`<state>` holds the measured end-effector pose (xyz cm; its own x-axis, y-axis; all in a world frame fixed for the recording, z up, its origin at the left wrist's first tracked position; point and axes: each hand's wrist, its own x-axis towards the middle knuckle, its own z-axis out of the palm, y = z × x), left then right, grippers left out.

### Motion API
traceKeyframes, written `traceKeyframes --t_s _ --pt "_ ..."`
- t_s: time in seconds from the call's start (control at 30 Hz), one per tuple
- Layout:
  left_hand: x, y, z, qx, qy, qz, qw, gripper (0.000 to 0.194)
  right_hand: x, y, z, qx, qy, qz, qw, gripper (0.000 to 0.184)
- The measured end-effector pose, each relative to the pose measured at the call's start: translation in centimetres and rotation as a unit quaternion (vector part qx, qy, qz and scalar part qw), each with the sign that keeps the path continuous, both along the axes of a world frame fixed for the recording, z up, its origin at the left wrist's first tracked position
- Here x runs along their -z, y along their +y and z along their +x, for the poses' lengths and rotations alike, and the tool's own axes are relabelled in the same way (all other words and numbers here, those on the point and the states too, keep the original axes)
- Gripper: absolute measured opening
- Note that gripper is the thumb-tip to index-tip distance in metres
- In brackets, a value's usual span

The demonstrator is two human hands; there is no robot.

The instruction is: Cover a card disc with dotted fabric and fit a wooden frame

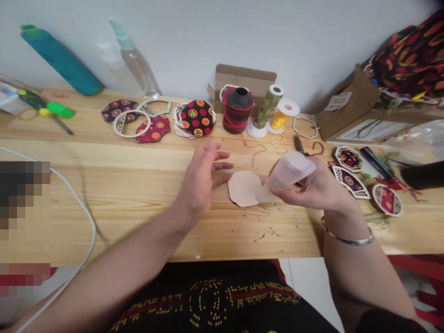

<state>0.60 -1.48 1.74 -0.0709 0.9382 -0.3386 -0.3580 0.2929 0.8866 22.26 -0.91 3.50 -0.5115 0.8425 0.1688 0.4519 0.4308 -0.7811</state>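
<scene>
Right hand [312, 187] clamped a rolled pale sheet [289, 172] above the worktop [138, 222]
Left hand [199, 182] lay open beside a flat eight-sided pale piece [243, 188]; both looked light, flexible, easiest taken by the edge
</scene>
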Motion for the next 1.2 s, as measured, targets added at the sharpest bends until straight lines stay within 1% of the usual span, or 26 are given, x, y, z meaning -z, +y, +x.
traceKeyframes --t_s 0.2,0.3,0.37,0.47,0.53,0.6,0.7,0.83,0.9,1.0,1.2 --pt "0.0 0.0 0.0 0.001 0.0 0.0 1.0 0.033 0.0 0.4 0.3 0.017 -0.015 0.034 0.999 0.01" --pt "0.1 0.0 0.0 0.002 -0.003 0.001 1.0 0.033 0.2 0.5 0.2 0.038 0.01 0.048 0.998 0.008" --pt "0.1 0.0 0.0 0.001 -0.003 0.0 1.0 0.033 0.5 0.6 0.0 0.072 0.05 0.052 0.995 0.008" --pt "0.1 0.1 0.0 0.001 -0.002 -0.002 1.0 0.033 0.9 0.6 -0.2 0.144 0.115 0.048 0.982 0.011" --pt "0.0 0.0 0.0 0.001 -0.001 -0.003 1.0 0.033 1.1 0.4 -0.4 0.169 0.137 0.037 0.975 0.013" --pt "0.0 0.0 0.0 0.001 -0.001 -0.003 1.0 0.034 1.1 0.2 -0.7 0.152 0.134 0.029 0.979 0.013" --pt "0.0 0.0 0.0 -0.001 0.001 -0.001 1.0 0.035 1.1 0.0 -1.2 0.101 0.094 0.027 0.99 0.012" --pt "0.0 0.0 0.0 0.0 0.003 0.001 1.0 0.035 1.3 0.0 -1.6 0.066 0.057 0.034 0.996 0.017" --pt "0.1 -0.1 0.0 0.001 0.004 0.0 1.0 0.035 1.3 0.0 -1.5 0.058 0.046 0.045 0.996 0.017" --pt "0.1 -0.1 0.0 0.004 0.006 0.003 1.0 0.035 1.1 0.0 -1.4 0.068 0.026 0.06 0.996 0.013" --pt "0.1 0.0 0.0 0.003 0.006 0.002 1.0 0.036 1.2 -0.1 -1.6 0.047 0.05 0.03 0.997 0.013"
